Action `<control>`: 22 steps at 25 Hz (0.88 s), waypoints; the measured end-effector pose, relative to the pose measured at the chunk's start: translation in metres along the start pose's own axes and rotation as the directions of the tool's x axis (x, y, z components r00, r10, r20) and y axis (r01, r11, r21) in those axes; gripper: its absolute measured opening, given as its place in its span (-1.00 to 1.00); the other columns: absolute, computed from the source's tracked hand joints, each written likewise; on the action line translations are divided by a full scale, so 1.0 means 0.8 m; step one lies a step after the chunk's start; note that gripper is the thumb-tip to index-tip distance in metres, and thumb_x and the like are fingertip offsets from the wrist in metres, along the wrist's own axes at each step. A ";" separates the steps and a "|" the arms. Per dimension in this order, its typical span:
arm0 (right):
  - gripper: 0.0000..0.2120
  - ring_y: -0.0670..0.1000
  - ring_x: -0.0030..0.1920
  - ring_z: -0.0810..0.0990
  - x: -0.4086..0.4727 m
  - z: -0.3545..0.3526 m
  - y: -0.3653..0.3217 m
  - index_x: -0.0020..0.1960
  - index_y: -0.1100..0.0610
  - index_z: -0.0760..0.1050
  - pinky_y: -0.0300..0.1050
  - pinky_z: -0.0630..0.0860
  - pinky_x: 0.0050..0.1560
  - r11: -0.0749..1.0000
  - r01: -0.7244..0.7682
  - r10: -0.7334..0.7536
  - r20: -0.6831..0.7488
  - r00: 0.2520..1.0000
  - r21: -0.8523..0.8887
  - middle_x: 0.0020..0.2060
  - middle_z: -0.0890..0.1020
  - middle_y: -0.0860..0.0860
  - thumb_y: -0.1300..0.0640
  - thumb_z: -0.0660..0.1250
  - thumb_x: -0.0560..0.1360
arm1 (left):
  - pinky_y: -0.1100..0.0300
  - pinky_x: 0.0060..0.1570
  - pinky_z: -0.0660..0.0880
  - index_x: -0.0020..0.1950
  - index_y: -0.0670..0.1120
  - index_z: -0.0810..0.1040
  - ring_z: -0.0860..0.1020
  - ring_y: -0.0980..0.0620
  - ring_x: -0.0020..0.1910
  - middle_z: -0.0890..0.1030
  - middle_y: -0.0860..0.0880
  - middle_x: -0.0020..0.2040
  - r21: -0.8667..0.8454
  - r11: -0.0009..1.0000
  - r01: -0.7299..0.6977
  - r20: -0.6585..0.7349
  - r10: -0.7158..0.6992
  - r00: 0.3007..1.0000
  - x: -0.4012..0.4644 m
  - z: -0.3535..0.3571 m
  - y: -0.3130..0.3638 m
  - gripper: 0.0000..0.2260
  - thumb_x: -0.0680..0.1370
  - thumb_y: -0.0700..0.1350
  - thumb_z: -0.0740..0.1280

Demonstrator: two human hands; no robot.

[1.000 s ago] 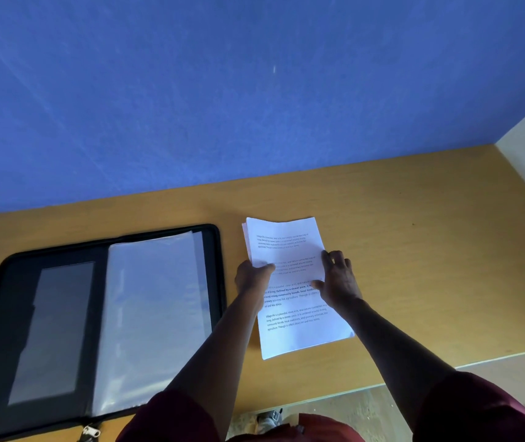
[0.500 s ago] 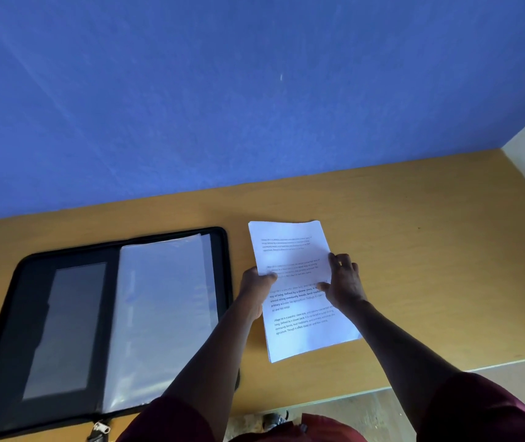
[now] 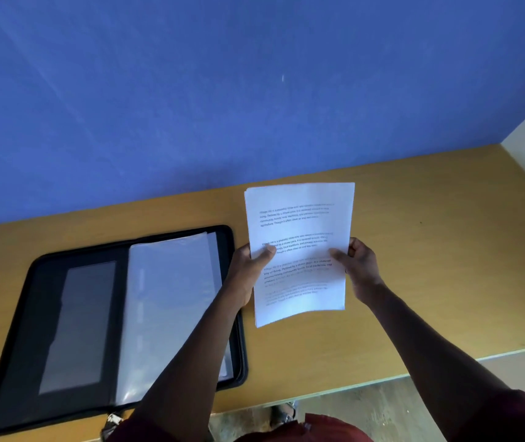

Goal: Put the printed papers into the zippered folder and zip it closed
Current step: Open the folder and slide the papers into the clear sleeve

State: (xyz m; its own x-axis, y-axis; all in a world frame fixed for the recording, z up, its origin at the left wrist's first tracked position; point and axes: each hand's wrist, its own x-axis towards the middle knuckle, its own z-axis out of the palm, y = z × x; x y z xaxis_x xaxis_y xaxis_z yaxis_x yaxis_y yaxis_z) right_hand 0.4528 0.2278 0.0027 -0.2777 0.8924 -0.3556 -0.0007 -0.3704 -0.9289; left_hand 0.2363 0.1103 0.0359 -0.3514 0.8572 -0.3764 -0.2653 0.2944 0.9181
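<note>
A stack of white printed papers point(image 3: 299, 218) is lifted off the wooden table, tilted up toward me. My left hand point(image 3: 248, 269) grips its left edge with the thumb on top. My right hand point(image 3: 358, 266) grips its right edge the same way. To the left lies the black zippered folder point(image 3: 47, 314), spread open flat. Clear plastic sleeves point(image 3: 165, 301) fill its right half, and a grey pocket sits on its left half. My left forearm crosses the folder's right edge. The zipper pull point(image 3: 112, 419) shows at the folder's near edge.
The wooden table point(image 3: 430, 250) runs against a blue wall point(image 3: 222, 90), with a white wall at the far right. The table's near edge point(image 3: 382, 382) crosses bottom right, with the floor and a foot below it.
Both hands have raised the papers off the table and squared them into an even stack. The stack now stands tilted up instead of lying flat.
</note>
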 end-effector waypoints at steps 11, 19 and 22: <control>-0.75 0.02 -0.04 0.69 -0.029 0.020 -0.016 0.07 0.10 0.63 -0.09 0.61 -0.10 0.985 0.166 -0.155 0.161 0.975 -0.055 -0.03 0.72 0.06 0.24 0.46 0.40 | 0.04 0.14 0.59 0.12 0.22 0.65 0.66 0.09 0.13 0.70 0.09 0.13 0.135 0.972 -0.192 0.029 0.190 0.981 -0.023 -0.011 0.012 -0.77 0.49 -0.02 0.47; -0.85 0.20 0.05 0.67 -0.033 0.032 -0.012 0.03 0.13 0.62 0.26 0.60 0.10 0.961 0.103 -0.093 0.049 0.994 -0.257 0.00 0.71 0.17 0.28 0.44 0.48 | 0.02 0.13 0.61 0.14 0.19 0.62 0.65 0.11 0.12 0.69 0.09 0.13 0.214 0.956 -0.199 0.017 0.200 0.980 -0.026 -0.014 0.008 -0.80 0.55 -0.05 0.42; -0.83 0.21 0.05 0.66 -0.034 0.030 -0.012 0.08 0.17 0.62 0.25 0.60 0.09 0.953 0.107 -0.096 0.052 0.994 -0.282 0.00 0.71 0.15 0.27 0.43 0.48 | 0.09 0.11 0.62 0.15 0.19 0.61 0.64 0.15 0.11 0.68 0.12 0.12 0.252 0.951 -0.180 0.040 0.176 0.984 -0.027 -0.018 0.000 -0.81 0.57 -0.03 0.41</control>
State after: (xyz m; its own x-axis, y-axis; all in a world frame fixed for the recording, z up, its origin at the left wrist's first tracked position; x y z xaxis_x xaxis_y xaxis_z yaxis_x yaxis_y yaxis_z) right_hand 0.4375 0.2007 0.0237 -0.3262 0.9092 -0.2586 0.2409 -0.1845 -0.9528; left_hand 0.2310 0.0857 0.0422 -0.3560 0.9120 -0.2041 0.0375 0.2321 0.9720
